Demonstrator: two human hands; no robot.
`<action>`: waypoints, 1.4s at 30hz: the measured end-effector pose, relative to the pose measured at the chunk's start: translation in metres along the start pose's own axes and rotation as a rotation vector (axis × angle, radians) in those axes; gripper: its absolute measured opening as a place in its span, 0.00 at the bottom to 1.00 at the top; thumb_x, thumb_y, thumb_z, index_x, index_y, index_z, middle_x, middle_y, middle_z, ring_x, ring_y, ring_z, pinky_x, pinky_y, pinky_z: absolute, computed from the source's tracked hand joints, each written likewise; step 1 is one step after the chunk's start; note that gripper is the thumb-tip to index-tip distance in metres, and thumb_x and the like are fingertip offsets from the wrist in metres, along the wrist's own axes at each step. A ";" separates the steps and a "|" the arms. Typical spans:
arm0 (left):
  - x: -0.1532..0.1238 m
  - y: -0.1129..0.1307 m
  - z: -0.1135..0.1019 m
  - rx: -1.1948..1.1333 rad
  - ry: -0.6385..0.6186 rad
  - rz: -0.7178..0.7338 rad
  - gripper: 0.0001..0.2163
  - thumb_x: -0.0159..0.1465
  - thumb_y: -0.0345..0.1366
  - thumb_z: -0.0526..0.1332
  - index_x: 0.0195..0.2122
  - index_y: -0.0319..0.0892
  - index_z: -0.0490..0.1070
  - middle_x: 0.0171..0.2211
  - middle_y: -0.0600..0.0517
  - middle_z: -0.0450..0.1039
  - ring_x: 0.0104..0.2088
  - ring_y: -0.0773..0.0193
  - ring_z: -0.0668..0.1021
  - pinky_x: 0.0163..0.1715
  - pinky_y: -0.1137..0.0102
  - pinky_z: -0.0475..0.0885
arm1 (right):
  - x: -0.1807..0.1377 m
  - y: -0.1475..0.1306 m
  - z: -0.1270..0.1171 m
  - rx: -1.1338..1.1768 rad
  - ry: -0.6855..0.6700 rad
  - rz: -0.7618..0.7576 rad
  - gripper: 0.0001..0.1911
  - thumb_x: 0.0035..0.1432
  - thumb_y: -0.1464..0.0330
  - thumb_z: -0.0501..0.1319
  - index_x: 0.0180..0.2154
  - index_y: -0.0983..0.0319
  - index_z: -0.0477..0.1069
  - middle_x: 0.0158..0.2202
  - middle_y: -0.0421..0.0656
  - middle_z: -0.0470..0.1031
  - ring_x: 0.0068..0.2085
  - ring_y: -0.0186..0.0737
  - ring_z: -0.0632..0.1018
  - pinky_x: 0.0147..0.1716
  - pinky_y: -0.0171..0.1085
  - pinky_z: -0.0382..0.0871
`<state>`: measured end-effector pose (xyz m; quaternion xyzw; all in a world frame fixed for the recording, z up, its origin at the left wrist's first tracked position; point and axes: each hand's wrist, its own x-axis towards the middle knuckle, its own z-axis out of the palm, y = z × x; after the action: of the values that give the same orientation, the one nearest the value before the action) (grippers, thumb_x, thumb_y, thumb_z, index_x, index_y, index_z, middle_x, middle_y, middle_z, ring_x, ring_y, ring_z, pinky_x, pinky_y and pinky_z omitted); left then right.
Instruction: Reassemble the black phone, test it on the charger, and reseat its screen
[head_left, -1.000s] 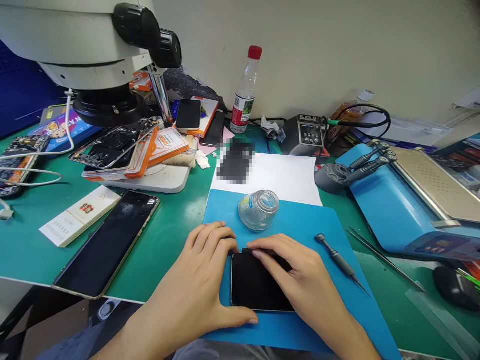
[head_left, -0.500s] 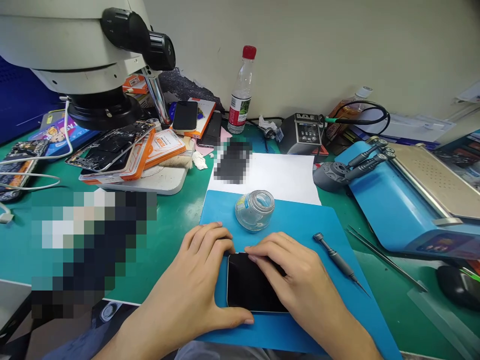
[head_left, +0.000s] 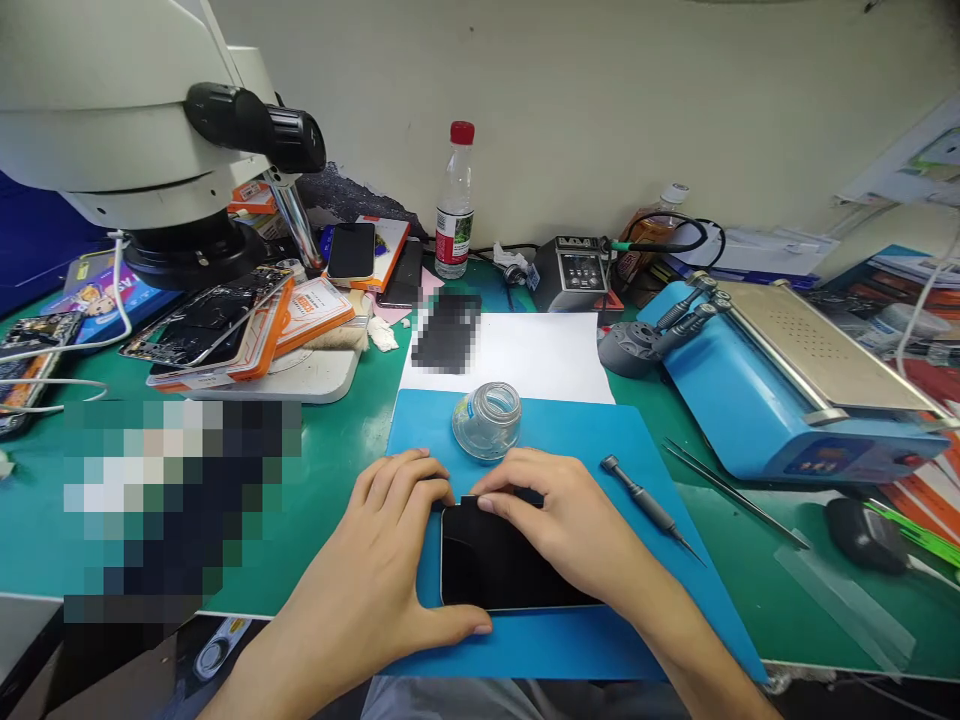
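A smartphone [head_left: 495, 560] with a black screen lies face up and sideways on the blue mat [head_left: 420, 420]. My left hand [head_left: 401, 540] braces its left end, with the fingers curled at the far edge and the thumb by the near edge. Over the phone, my right hand [head_left: 559, 520] pinches a small dark flat piece [head_left: 469, 499] at the far edge; its kind is unclear. Just beyond my hands stands a glass jar [head_left: 487, 425]. To the right, a grey screwdriver [head_left: 652, 508] rests on the mat.
Tweezers [head_left: 735, 493] lie right of the mat, near a blue heating plate machine [head_left: 750, 400] and a screwdriver holder [head_left: 630, 347]. White paper [head_left: 540, 350] lies behind the jar. A microscope [head_left: 172, 160] overhangs phone parts at the left. A bottle [head_left: 454, 210] stands at the back.
The camera view has shifted, so the bench appears further left. The fingers of my right hand have drawn closer together in a pinch, and a small dark piece now shows at the phone's far edge.
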<state>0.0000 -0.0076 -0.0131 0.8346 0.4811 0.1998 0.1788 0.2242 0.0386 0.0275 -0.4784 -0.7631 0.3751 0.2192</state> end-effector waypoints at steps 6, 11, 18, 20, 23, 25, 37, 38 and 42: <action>0.001 0.000 -0.001 0.006 -0.006 0.016 0.35 0.54 0.55 0.77 0.54 0.48 0.60 0.58 0.44 0.68 0.66 0.38 0.65 0.61 0.42 0.66 | 0.005 0.002 -0.001 0.079 -0.020 0.061 0.11 0.66 0.75 0.67 0.38 0.54 0.84 0.39 0.33 0.84 0.41 0.34 0.82 0.44 0.33 0.70; 0.001 0.002 -0.001 -0.004 0.005 0.014 0.36 0.53 0.55 0.77 0.54 0.48 0.61 0.58 0.43 0.68 0.65 0.37 0.66 0.61 0.42 0.67 | 0.001 0.009 0.006 -0.045 0.028 -0.109 0.09 0.68 0.74 0.65 0.42 0.56 0.83 0.40 0.36 0.84 0.43 0.37 0.82 0.45 0.36 0.72; 0.000 0.003 -0.004 -0.027 0.038 0.020 0.35 0.51 0.54 0.78 0.54 0.47 0.65 0.58 0.43 0.69 0.64 0.36 0.68 0.59 0.43 0.70 | -0.032 0.010 -0.015 -0.326 0.450 -0.336 0.10 0.72 0.74 0.61 0.49 0.58 0.79 0.44 0.43 0.83 0.44 0.42 0.81 0.45 0.41 0.74; -0.001 0.003 -0.005 -0.018 0.023 0.030 0.36 0.51 0.55 0.78 0.55 0.48 0.64 0.59 0.42 0.69 0.65 0.35 0.66 0.59 0.42 0.69 | -0.042 0.013 -0.027 -0.305 0.414 -0.223 0.09 0.72 0.72 0.60 0.47 0.56 0.79 0.43 0.42 0.82 0.44 0.41 0.82 0.44 0.39 0.75; -0.002 0.003 -0.004 -0.005 -0.002 0.027 0.35 0.53 0.54 0.77 0.56 0.49 0.64 0.60 0.43 0.68 0.66 0.36 0.65 0.60 0.41 0.68 | -0.052 0.021 -0.034 -0.320 0.300 -0.158 0.11 0.74 0.71 0.58 0.45 0.56 0.79 0.42 0.42 0.82 0.42 0.41 0.82 0.43 0.40 0.76; -0.002 0.002 -0.003 0.001 -0.002 0.014 0.32 0.55 0.52 0.76 0.56 0.49 0.65 0.60 0.44 0.68 0.67 0.37 0.65 0.61 0.42 0.68 | -0.054 0.026 -0.030 -0.319 0.280 -0.164 0.11 0.74 0.71 0.57 0.46 0.56 0.79 0.42 0.42 0.82 0.43 0.41 0.82 0.46 0.42 0.74; -0.002 0.002 -0.004 0.034 -0.048 -0.009 0.32 0.57 0.54 0.74 0.57 0.50 0.63 0.62 0.44 0.67 0.69 0.38 0.62 0.61 0.42 0.67 | -0.048 0.032 -0.019 -0.232 0.222 -0.175 0.10 0.74 0.73 0.58 0.46 0.55 0.78 0.43 0.38 0.83 0.44 0.38 0.82 0.44 0.40 0.70; -0.002 0.002 -0.003 0.036 -0.048 -0.011 0.33 0.58 0.54 0.74 0.57 0.50 0.63 0.62 0.44 0.66 0.69 0.37 0.62 0.61 0.42 0.68 | -0.048 0.032 -0.019 -0.232 0.222 -0.174 0.10 0.74 0.73 0.58 0.46 0.55 0.78 0.43 0.39 0.83 0.44 0.39 0.82 0.44 0.40 0.71; -0.001 0.003 -0.002 0.043 -0.051 0.000 0.33 0.57 0.55 0.74 0.58 0.51 0.62 0.61 0.44 0.66 0.69 0.37 0.62 0.60 0.41 0.68 | -0.046 0.033 -0.019 -0.235 0.217 -0.171 0.11 0.74 0.72 0.58 0.46 0.55 0.78 0.43 0.40 0.83 0.43 0.40 0.82 0.44 0.40 0.72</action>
<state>0.0004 -0.0099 -0.0103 0.8430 0.4807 0.1681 0.1730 0.2773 0.0130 0.0145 -0.4718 -0.8114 0.2097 0.2739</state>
